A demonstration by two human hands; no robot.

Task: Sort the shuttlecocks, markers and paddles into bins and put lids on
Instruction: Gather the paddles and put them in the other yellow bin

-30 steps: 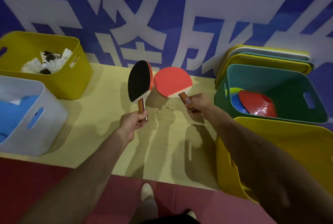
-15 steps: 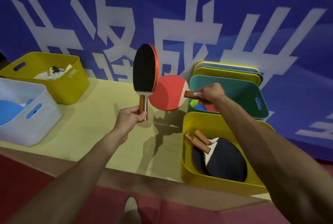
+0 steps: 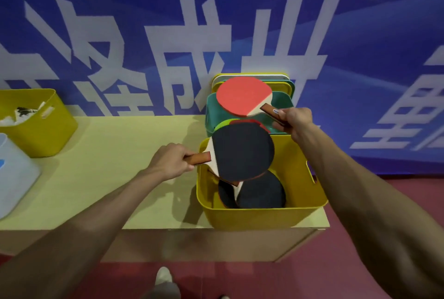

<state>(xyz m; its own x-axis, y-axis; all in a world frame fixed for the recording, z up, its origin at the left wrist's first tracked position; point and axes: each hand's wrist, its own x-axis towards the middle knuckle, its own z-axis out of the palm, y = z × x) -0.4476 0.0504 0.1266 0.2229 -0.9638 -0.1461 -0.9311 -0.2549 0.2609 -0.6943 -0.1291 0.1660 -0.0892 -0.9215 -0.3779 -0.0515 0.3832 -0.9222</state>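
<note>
Paddles: the left hand [image 3: 171, 163] grips by the handle a black-faced paddle [image 3: 242, 152] over the near yellow bin [image 3: 262, 212]; at one o'clock, the right hand [image 3: 294, 119] clasps a red-faced paddle [image 3: 241, 95] above the teal bin [image 3: 211, 109].

Lighting: dim, even, from overhead; no glare. Pale yellow wooden tabletop [image 3: 108, 154] brightest, carrying soft shadows beneath both forearms and beside the yellow plastic bin [image 3: 264, 214]. Focus: soft overall; white lettering on the blue banner backdrop [image 3: 187, 58] smeared. Wide-angle distortion bowed the frame edges; forearms in the lower corners dark, blurred.
</note>
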